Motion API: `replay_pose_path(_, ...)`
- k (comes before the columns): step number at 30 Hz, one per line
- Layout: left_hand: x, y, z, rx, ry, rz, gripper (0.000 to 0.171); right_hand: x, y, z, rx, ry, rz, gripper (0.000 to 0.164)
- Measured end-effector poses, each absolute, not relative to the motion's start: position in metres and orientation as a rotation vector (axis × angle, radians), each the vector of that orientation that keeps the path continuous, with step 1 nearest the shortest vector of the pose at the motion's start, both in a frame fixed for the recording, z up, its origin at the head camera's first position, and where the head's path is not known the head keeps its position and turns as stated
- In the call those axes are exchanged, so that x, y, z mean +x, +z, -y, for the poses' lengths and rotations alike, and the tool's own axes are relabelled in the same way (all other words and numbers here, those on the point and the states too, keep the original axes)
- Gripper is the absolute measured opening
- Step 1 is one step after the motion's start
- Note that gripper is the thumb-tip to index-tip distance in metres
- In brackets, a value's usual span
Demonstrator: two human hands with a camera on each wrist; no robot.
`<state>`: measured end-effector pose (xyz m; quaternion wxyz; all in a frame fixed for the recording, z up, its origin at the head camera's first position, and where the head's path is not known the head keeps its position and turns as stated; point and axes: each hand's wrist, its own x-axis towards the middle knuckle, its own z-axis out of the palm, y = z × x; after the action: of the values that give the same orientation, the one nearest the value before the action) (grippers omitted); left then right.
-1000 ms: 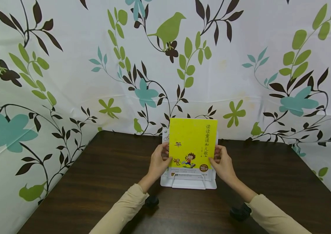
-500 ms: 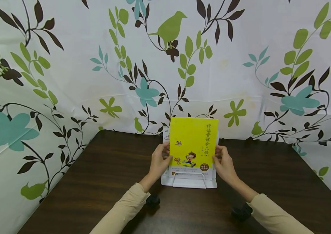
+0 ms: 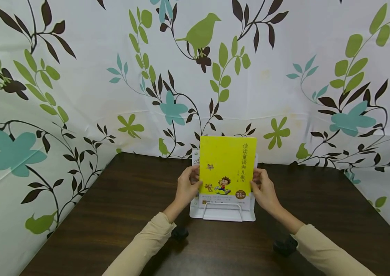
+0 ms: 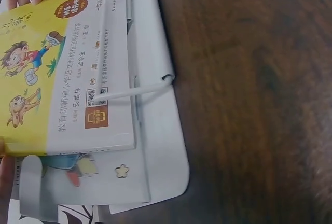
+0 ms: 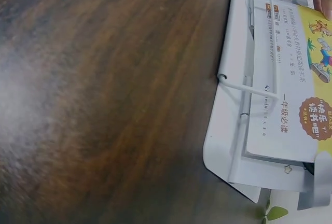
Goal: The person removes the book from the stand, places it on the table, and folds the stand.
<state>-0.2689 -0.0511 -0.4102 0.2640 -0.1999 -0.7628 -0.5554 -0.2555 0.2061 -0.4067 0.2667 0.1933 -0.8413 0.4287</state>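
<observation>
A yellow children's book [image 3: 227, 161] with a white lower band and a cartoon boy and animal stands upright, leaning on a white book stand [image 3: 193, 212]. My left hand [image 3: 187, 188] holds its left edge, thumb in front and fingers behind. At the opposite edge, my right hand [image 3: 265, 189] pinches the book the same way. In the left wrist view, the stand's white wire holder [image 4: 140, 89] crosses in front of the book's lower part. A grey metal clip [image 5: 322, 180] of the stand sits beside the book in the right wrist view.
The stand rests on a dark brown wooden table [image 3: 129, 199]. Behind the table hangs a white cloth [image 3: 94, 96] printed with leaves, birds and flowers. Dark objects [image 3: 180, 233] sit under both wrists.
The book has risen slightly and its top has shifted a little against the stand. My right thumb has slid outward from the cover to the book's edge. The stand stays put.
</observation>
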Motion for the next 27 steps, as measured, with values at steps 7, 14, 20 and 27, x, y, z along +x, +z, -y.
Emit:
replay_pose_path(7,-0.273,-0.399,0.052,-0.544,-1.497,2.04,0.047,-0.26,-0.395,-0.206,0.54,1.15,2.255,0.037)
replay_pose_path(14,-0.277,-0.383,0.051,-0.549,-1.497,2.007,0.047,-0.264,-0.38,-0.205,0.537,1.141,2.224,0.037)
replay_pose_path(20,-0.278,-0.374,0.05,-0.55,-1.471,1.978,0.047,-0.254,-0.359,-0.197,0.562,1.139,2.183,0.037)
replay_pose_path(27,-0.276,-0.366,0.048,-0.567,-1.461,1.903,0.046,-0.239,-0.332,-0.185,0.573,1.126,2.129,0.035)
